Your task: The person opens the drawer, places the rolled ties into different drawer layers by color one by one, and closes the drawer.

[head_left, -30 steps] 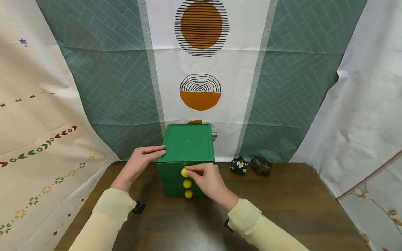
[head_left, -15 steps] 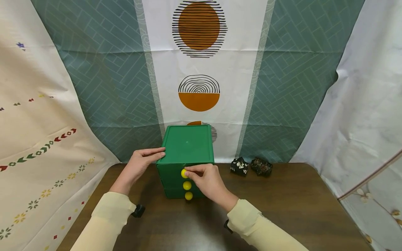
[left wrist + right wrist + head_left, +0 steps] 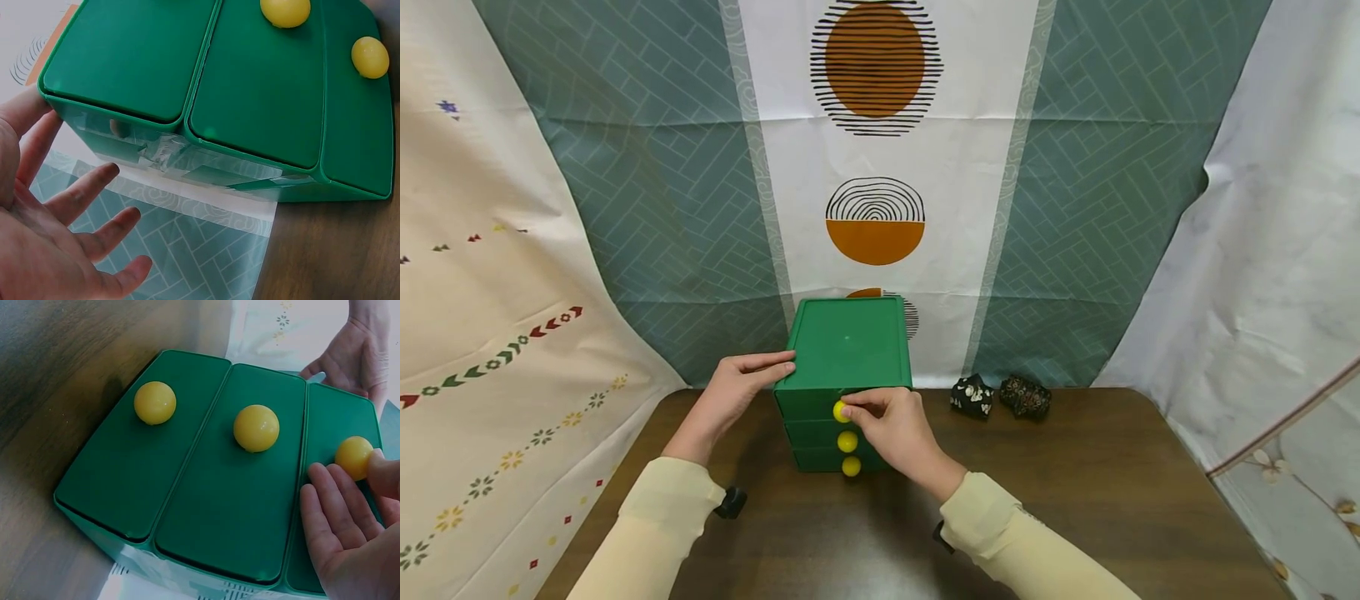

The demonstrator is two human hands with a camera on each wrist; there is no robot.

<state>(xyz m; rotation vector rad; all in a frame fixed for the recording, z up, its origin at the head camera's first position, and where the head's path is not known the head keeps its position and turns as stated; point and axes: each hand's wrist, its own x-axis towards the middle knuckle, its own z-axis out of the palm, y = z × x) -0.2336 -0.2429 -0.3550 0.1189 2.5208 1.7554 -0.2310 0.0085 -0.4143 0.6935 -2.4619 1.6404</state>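
Note:
A small green drawer box (image 3: pixel 850 342) stands on the table, its three drawers stacked and closed in front. Each drawer has a round yellow knob. My right hand (image 3: pixel 901 429) pinches the top knob (image 3: pixel 353 456) between thumb and index finger, the other fingers lying along the drawer front in the right wrist view. Below it, the middle knob (image 3: pixel 256 428) and the bottom knob (image 3: pixel 155 403) are untouched. My left hand (image 3: pixel 59 212) steadies the box's upper left edge with thumb and index finger, while its other fingers spread out straight beside the taped side wall.
Two dark patterned cloth bundles, one black and white (image 3: pixel 972 397) and one brownish (image 3: pixel 1025 397), lie at the back right of the wooden table (image 3: pixel 1075 483). A patterned curtain (image 3: pixel 700 208) hangs close behind the box, with light cloths along both sides.
Both hands keep their places, the right on the top knob and the left at the box's edge. Only the head view has shifted slightly.

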